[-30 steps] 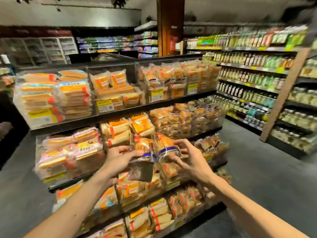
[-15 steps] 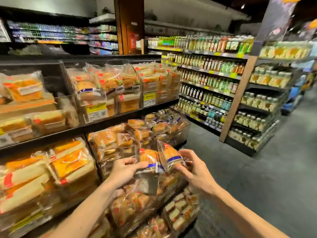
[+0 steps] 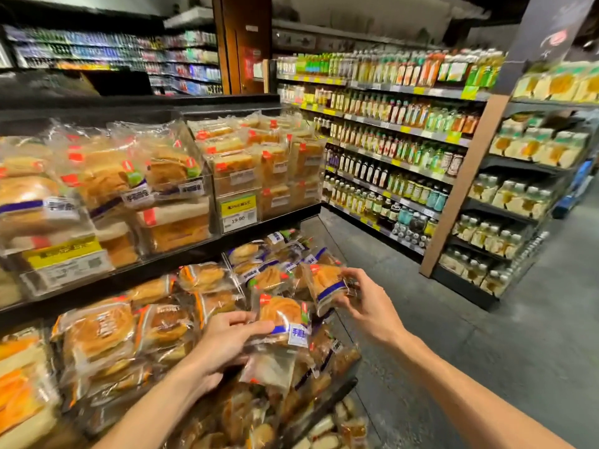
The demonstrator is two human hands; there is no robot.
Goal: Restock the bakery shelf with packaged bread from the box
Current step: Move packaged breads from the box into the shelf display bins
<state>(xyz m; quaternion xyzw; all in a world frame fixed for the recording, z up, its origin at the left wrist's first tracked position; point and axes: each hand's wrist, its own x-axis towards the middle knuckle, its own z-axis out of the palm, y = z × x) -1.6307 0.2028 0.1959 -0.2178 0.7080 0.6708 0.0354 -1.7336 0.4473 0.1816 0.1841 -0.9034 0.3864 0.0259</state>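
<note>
Two items held, one per hand, both close in front of bakery shelf (image 3: 181,254), level with its second tier. Left packet (image 3: 282,319): round bun, blue band, white label; gripped by left hand (image 3: 227,338), thumb on top, fingers curled beneath. Right packet (image 3: 327,283): tilted, pinched at its right edge by right hand (image 3: 366,303). Packets side by side; contact not discernible. Bakery shelf tiers packed with bagged bread. Yellow price tag (image 3: 238,210) on top tier front. Bottle shelves (image 3: 389,140) right of bakery shelf, across grey floor (image 3: 486,351).

Glossy clear plastic bread packets (image 3: 285,319); matt dark shelf (image 3: 181,254).
</note>
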